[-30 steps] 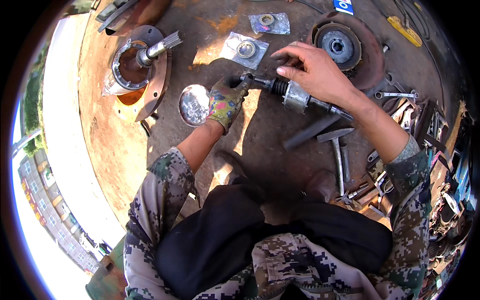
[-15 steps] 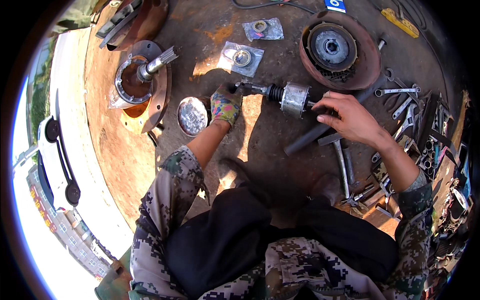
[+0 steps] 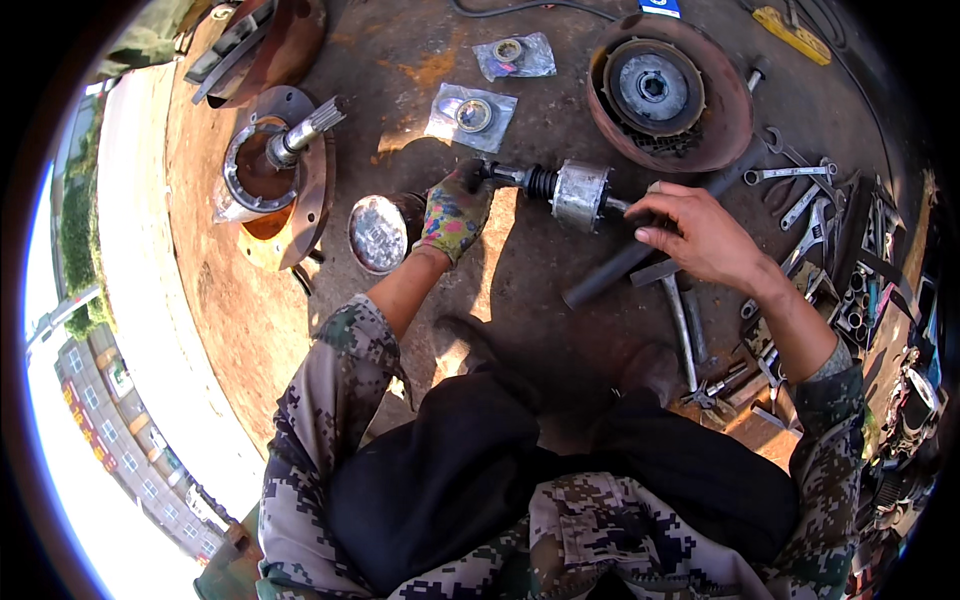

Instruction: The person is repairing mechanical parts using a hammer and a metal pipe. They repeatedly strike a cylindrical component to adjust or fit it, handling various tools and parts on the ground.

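A metal shaft assembly (image 3: 579, 196) lies level between my hands, with a bright silver drum toward its right end and a black ribbed section beside the drum. My left hand (image 3: 456, 214), in a flower-patterned work glove, is closed round its dark left end. At the other end, the bare fingers of my right hand (image 3: 703, 236) curl in and grip the thin rod that sticks out of the drum; the exact fingertip contact is partly hidden. Just left of the glove stands a round can (image 3: 379, 234) with a scuffed, silvery top.
Flanged housing with splined shaft (image 3: 303, 135) at left. Two bagged rings (image 3: 473, 115) (image 3: 508, 50) beyond my hands. Rusty drum with a hub (image 3: 655, 88) at far right. Below my right hand lie a dark pipe (image 3: 610, 277) and a hammer (image 3: 678, 320); wrenches (image 3: 790, 174) and tools crowd the right side.
The view has shifted slightly, and a white car at the left edge is out of sight. Both hands keep their hold on the shaft assembly, nearly unmoved.
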Tool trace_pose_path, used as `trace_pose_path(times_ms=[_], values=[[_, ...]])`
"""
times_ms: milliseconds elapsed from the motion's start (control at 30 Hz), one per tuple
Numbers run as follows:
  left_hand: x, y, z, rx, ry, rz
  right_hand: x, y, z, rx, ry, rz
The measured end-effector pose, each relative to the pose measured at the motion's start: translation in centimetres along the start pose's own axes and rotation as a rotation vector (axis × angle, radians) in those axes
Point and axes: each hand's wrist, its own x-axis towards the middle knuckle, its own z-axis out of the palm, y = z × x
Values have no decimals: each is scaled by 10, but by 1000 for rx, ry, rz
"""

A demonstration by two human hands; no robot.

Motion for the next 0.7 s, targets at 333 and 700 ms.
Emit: trace_pose_path(times_ms=[333, 700], values=[[25, 10, 3, -921, -330, -779, -57, 47, 10, -309, 204, 144], [35, 18, 19, -1194, -209, -762, -36, 48, 33, -461, 147, 114]])
